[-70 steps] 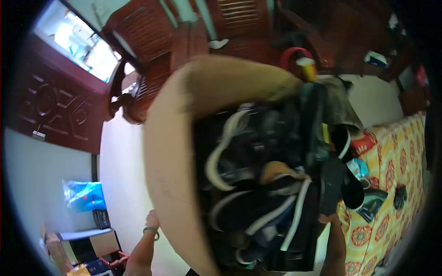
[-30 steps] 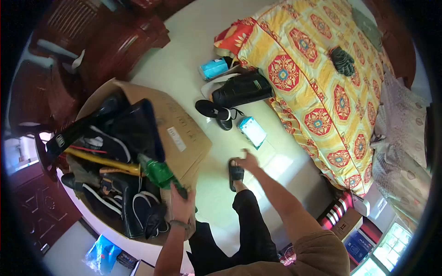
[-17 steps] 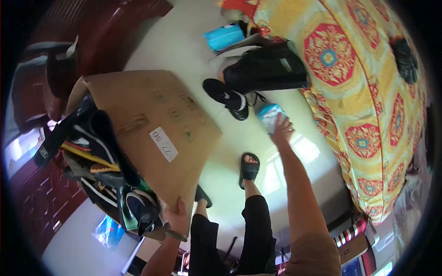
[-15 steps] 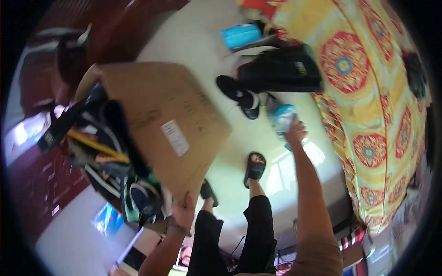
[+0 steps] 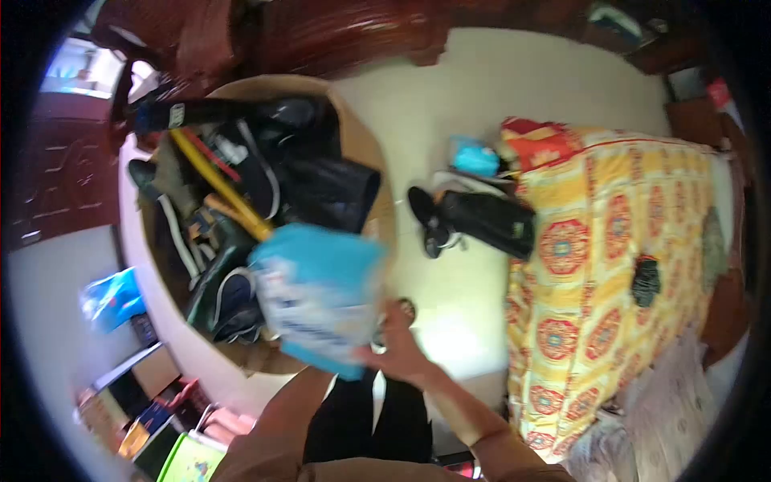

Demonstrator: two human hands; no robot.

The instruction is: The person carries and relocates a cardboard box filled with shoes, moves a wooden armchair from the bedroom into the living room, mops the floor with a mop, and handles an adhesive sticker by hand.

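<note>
Now a blue-and-white pack (image 5: pixel 317 293) is gripped by the half-closed right hand (image 5: pixel 399 344), forearm angled toward the box (image 5: pixel 366 145). The hidden left hand's state cannot be told.

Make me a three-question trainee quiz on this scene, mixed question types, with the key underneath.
1. What is the right hand holding?
2. True or false: the yellow stick lies on the bare floor, well away from the cardboard box.
3. Which colours dominate the patterned cover? A) green and white B) yellow and red C) black and blue

Key:
1. A blue-and-white packet.
2. False; it lies among the footwear in the box.
3. B.
</note>
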